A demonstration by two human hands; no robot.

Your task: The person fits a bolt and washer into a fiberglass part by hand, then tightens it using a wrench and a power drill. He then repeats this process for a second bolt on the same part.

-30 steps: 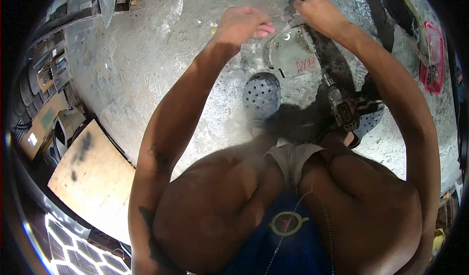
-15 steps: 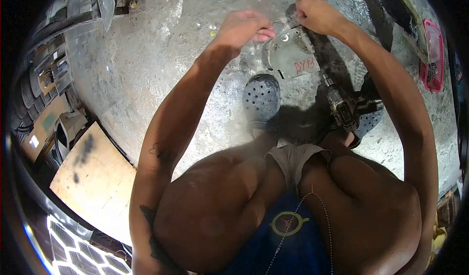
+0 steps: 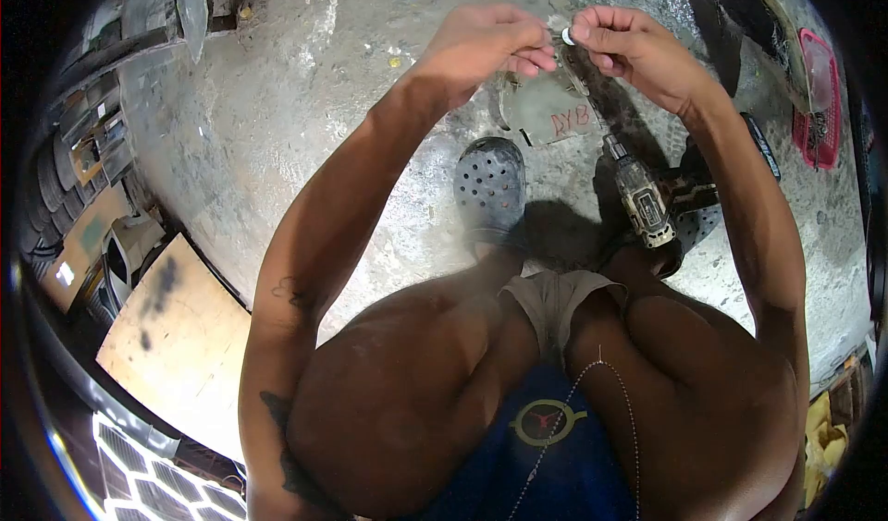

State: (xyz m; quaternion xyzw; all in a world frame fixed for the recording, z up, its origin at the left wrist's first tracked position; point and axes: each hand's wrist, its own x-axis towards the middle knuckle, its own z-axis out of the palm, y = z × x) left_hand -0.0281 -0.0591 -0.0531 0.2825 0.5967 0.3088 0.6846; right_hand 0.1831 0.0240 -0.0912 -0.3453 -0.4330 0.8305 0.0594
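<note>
My left hand is closed in a pinch above the floor; a thin dark piece seems to run between its fingertips and my right hand, too small to make out. Facing it, my right hand pinches a small round white disc between thumb and finger. Below both hands, a greyish plate with red handwritten letters lies on the floor, its far part covered by my left hand. A cordless drill lies on its side near my right foot, its chuck toward the plate.
A dark perforated clog is on my left foot. A pink basket stands at the right. To the left are a wooden board and stacked parts. Stained concrete floor surrounds the plate.
Both hands have come closer together over the plate. My right hand has risen from beside the plate's far edge, and the white disc now shows in its fingers.
</note>
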